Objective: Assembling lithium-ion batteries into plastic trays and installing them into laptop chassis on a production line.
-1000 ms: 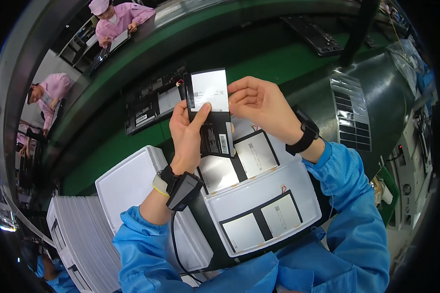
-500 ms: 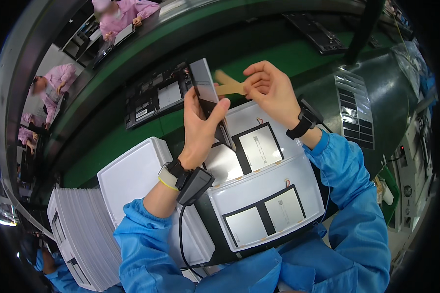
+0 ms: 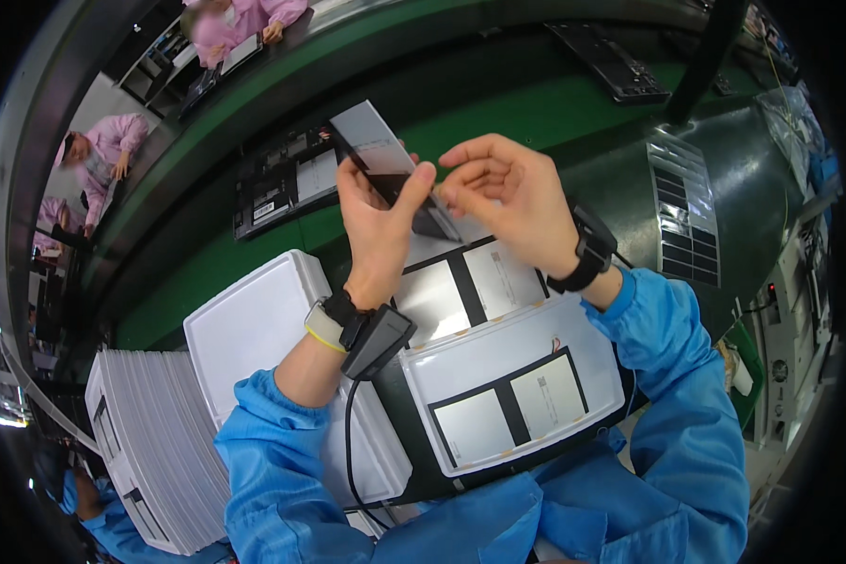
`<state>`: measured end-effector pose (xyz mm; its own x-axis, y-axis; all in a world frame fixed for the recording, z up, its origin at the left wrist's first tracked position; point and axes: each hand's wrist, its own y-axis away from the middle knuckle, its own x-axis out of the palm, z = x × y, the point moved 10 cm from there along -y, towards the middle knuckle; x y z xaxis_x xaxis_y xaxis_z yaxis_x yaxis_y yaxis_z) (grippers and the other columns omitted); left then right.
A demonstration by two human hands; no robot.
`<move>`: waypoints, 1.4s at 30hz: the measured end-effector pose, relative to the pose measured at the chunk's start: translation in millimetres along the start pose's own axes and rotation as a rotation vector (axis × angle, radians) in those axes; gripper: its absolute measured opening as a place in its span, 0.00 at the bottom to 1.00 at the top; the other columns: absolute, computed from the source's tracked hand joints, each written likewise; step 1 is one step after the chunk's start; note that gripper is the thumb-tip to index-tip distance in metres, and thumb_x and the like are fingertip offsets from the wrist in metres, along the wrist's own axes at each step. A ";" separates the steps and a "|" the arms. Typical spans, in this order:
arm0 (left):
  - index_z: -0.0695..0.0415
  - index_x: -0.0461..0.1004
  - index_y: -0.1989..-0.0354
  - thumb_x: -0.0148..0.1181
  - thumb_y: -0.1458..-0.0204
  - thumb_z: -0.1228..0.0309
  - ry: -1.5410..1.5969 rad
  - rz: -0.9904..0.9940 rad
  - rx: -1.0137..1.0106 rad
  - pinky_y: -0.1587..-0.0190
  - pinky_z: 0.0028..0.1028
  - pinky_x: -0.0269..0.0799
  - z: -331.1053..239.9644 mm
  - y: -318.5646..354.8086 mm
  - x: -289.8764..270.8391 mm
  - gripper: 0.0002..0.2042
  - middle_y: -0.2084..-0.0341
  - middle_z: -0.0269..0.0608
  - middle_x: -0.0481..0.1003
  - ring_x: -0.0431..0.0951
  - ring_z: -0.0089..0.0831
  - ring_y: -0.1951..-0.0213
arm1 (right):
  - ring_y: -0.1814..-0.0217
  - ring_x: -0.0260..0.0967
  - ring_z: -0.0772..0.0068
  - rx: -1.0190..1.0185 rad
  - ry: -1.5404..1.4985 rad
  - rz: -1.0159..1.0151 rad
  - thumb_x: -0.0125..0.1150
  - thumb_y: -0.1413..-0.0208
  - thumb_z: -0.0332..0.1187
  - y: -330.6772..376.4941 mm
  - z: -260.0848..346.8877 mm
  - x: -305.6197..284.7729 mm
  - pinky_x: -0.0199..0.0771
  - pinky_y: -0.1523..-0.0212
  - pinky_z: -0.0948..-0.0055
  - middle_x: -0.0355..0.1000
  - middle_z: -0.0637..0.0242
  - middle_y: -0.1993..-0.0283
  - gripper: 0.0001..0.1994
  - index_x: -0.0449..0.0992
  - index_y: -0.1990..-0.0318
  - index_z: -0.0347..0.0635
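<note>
My left hand (image 3: 378,226) grips a flat battery pack (image 3: 371,136), silver and black, tilted up on its edge over the trays. Thumb and fingers press on its two faces. Close to the pack's right edge, my right hand (image 3: 522,202) is closed in a pinch; what sits between its fingertips is too small to make out. Below the hands, a two-panel battery pack (image 3: 432,303) lies in the upper white tray. A matching pack (image 3: 475,432) with a short wire lead lies in the lower white tray (image 3: 603,399).
An opened laptop base (image 3: 273,193) lies on the green surface (image 3: 174,305) beyond my left hand. At left are a white tray (image 3: 254,329) and a tall tray stack (image 3: 164,442). A clear sheet with dark rectangles (image 3: 672,211) lies right. People in pink work across the line.
The tan strip pinched by my right hand no longer shows. That hand has moved left and down against the pack, and the pack's top has tilted further left.
</note>
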<state>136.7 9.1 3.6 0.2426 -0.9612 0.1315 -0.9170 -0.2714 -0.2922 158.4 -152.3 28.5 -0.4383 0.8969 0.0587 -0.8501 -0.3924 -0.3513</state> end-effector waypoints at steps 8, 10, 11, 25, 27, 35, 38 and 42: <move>0.64 0.56 0.33 0.65 0.38 0.67 0.157 0.128 -0.099 0.37 0.32 0.69 11.3 1.0 8.9 0.30 0.41 0.48 0.71 0.73 0.30 0.42 | 0.58 0.81 0.76 0.164 -0.141 0.086 0.66 0.44 0.21 8.2 -15.5 16.4 0.83 0.53 0.77 0.81 0.61 0.61 0.14 0.75 0.50 0.29; 0.63 0.55 0.31 0.65 0.38 0.67 0.124 0.234 -0.117 0.36 0.34 0.69 9.1 4.7 16.8 0.32 0.40 0.49 0.70 0.73 0.33 0.40 | 0.58 0.81 0.75 0.225 -0.314 0.138 0.66 0.44 0.21 13.9 -17.2 29.8 0.84 0.54 0.75 0.81 0.62 0.61 0.13 0.75 0.52 0.30; 0.63 0.55 0.31 0.65 0.38 0.66 0.162 0.225 -0.129 0.36 0.35 0.69 11.9 3.9 12.6 0.32 0.40 0.50 0.70 0.73 0.35 0.41 | 0.58 0.81 0.76 0.241 -0.309 0.144 0.66 0.44 0.21 13.3 -18.6 31.6 0.84 0.54 0.75 0.81 0.63 0.62 0.12 0.75 0.52 0.32; 0.66 0.53 0.32 0.61 0.35 0.63 0.189 -0.172 0.066 0.36 0.37 0.71 -1.6 -7.2 -27.9 0.31 0.42 0.55 0.71 0.77 0.38 0.45 | 0.64 0.83 0.72 -0.238 0.436 0.063 0.68 0.48 0.18 40.2 30.7 48.2 0.82 0.59 0.78 0.82 0.63 0.64 0.14 0.77 0.53 0.34; 0.63 0.54 0.32 0.59 0.34 0.61 0.205 -0.170 0.021 0.39 0.37 0.72 3.7 -6.2 -25.5 0.30 0.43 0.55 0.72 0.78 0.39 0.47 | 0.61 0.83 0.74 -0.248 0.449 0.087 0.68 0.47 0.19 40.6 29.0 47.4 0.83 0.58 0.77 0.82 0.62 0.62 0.13 0.78 0.53 0.34; 0.58 0.66 0.40 0.42 0.38 0.44 0.620 -0.011 -0.225 0.44 0.46 0.74 33.2 -5.4 -14.4 0.31 0.45 0.63 0.74 0.82 0.54 0.58 | 0.59 0.80 0.80 -0.037 0.368 -0.053 0.63 0.45 0.19 46.0 32.5 -42.4 0.81 0.56 0.79 0.81 0.64 0.62 0.10 0.82 0.56 0.31; 0.61 0.66 0.40 0.43 0.39 0.44 0.609 0.108 -0.241 0.43 0.46 0.74 44.1 -13.0 -1.3 0.32 0.44 0.64 0.74 0.82 0.55 0.56 | 0.60 0.78 0.81 0.016 0.435 -0.244 0.65 0.41 0.21 94.4 75.7 -138.7 0.80 0.58 0.79 0.81 0.65 0.60 0.09 0.81 0.53 0.32; 0.62 0.64 0.35 0.41 0.38 0.44 0.507 0.251 -0.173 0.39 0.46 0.72 34.6 -12.8 -2.6 0.34 0.42 0.64 0.73 0.82 0.55 0.55 | 0.59 0.77 0.82 -0.062 0.916 -0.614 0.63 0.40 0.23 203.2 180.4 -271.2 0.77 0.54 0.79 0.81 0.68 0.61 0.07 0.81 0.55 0.34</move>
<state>158.8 13.3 -25.8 -0.1314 -0.8396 0.5271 -0.9755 0.0147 -0.2197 51.8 -512.1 109.8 0.4576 0.7573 -0.4659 -0.8215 0.1596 -0.5474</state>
